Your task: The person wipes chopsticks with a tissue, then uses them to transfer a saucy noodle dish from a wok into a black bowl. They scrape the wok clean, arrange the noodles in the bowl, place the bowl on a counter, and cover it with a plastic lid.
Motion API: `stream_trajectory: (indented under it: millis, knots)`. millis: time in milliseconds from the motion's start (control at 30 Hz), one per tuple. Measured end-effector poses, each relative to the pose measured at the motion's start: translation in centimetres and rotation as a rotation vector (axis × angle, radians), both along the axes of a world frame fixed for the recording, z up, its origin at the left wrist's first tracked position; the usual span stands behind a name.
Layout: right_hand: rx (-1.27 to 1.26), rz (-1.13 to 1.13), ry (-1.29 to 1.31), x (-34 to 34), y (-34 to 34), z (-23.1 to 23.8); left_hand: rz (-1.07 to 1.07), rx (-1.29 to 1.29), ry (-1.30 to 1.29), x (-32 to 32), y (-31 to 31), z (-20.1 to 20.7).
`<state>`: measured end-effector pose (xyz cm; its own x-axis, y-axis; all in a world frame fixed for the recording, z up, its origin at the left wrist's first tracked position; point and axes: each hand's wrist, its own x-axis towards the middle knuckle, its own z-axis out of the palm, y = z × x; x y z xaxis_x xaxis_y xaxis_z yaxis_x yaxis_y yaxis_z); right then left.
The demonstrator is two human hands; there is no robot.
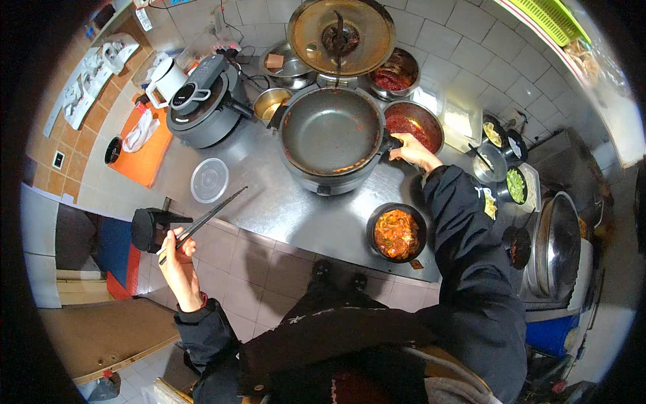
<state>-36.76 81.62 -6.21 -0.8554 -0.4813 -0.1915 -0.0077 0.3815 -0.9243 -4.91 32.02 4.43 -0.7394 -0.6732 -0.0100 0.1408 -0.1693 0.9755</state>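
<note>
At a steel counter (282,202), the right hand (414,151) grips the handle of an emptied cooking pot (331,131); the left hand (176,248), left of the pot, pinches 2 black chopsticks (208,217). A black bowl of stew (397,233) sits nearer the person than the pot.

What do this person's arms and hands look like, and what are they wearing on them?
Both arms are covered by long, dark, loose jacket sleeves that end at the wrists. The right sleeve carries a small pale printed patch near the upper arm. The left sleeve shows a thin strip of red at the cuff. The left hand and right hand are bare, with no gloves.
</note>
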Motion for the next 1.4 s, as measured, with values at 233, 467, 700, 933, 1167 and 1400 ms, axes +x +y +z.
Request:
stream_trajectory:
  millis: [233,467,700,933,1167,1400]
  knots:
    - [0.413,-0.112,0.182,-2.3,0.0,-0.9,-0.072,0.042,-0.039,-1.5,0.5,-1.0]
    - [0.462,-0.167,0.335,-1.0,-0.4,-1.4,-0.252,0.086,-0.023,-3.9,2.6,-1.7]
    - [0.4,-0.234,0.493,6.2,2.2,4.0,-0.417,0.1,0.072,-8.5,8.0,-2.0]
    - [0.139,-0.449,0.347,24.7,3.6,5.9,-0.614,-0.007,-0.069,-18.3,11.1,-4.3]
    - [-0.04,-0.877,0.024,37.2,4.2,1.4,-0.811,-0.012,-0.175,-23.2,11.0,-5.7]
    - [-0.082,-0.982,-0.08,40.3,1.3,0.1,-0.964,-0.055,-0.192,-25.7,12.6,-7.0]
